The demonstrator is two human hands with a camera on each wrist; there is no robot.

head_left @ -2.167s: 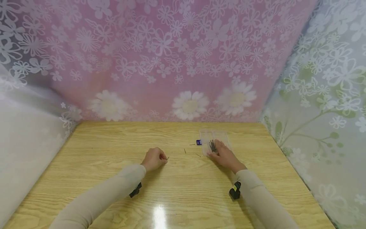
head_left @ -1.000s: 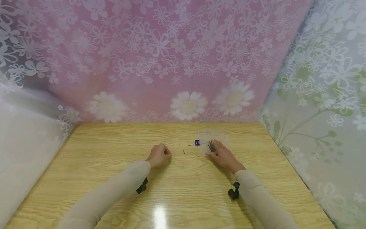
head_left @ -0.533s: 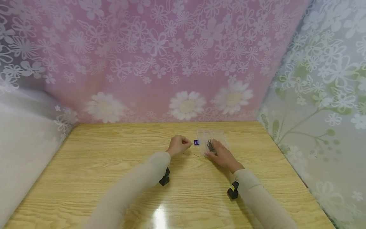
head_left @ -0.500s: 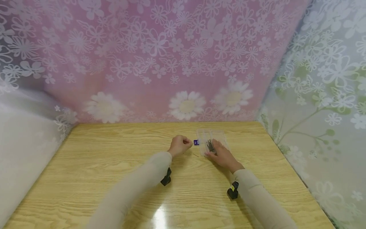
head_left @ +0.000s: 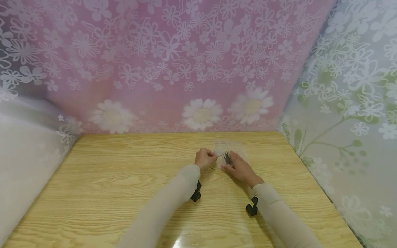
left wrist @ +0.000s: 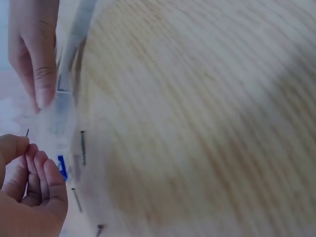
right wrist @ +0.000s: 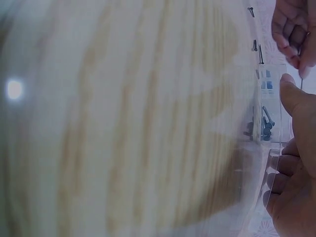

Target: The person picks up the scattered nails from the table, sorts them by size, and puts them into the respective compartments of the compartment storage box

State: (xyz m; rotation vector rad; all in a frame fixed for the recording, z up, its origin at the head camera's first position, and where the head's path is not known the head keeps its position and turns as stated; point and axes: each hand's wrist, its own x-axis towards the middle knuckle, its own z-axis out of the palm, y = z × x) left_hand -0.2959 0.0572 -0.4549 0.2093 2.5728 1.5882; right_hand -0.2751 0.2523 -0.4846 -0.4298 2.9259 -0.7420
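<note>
A clear plastic compartment box (head_left: 220,144) lies at the back right of the table. My right hand (head_left: 241,168) grips its near right side, fingers curled at the wall and thumb (right wrist: 291,91) along the edge. Several grey screws (right wrist: 267,129) lie in one compartment beside that hand. My left hand (head_left: 206,158) is over the box's left edge, pinching a thin screw (left wrist: 27,133) between thumb and forefinger. Loose screws (left wrist: 82,148) lie on the table beside the box, below the left hand. A blue label (left wrist: 61,167) at the box's edge shows in the left wrist view.
The wood-grain table (head_left: 124,193) reaches back to a pink flowered cloth (head_left: 173,69). Pale patterned cloths stand along both sides, the right one (head_left: 350,113) with green leaves. A black camera (head_left: 252,206) is worn on each wrist.
My left hand has moved right and away from me, from the table left of the box to above its left edge, pinching the screw. The right hand has stayed at the box.
</note>
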